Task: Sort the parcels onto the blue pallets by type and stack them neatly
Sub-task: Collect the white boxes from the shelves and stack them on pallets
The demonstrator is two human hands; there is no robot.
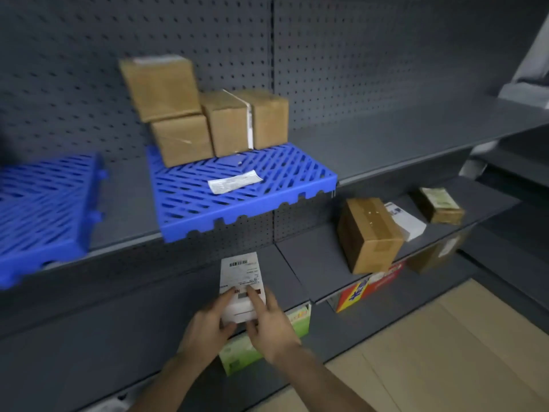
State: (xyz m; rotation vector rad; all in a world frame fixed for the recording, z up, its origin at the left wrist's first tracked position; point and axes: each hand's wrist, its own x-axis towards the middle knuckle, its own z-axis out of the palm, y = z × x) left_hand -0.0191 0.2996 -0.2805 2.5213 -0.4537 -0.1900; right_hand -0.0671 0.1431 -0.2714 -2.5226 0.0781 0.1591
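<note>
Both hands are on the white labelled parcel [242, 281], down at six o'clock from the middle blue pallet [297, 179]! The left hand [208, 325] curls round its left edge. The right hand [273, 328] grips the right edge, forefinger laid along the label. Brown cartons [228, 123] sit stacked at the pallet's eleven o'clock corner.

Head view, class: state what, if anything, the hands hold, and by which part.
The left hand and right hand grip the white labelled parcel by its near end, one at each side.
</note>
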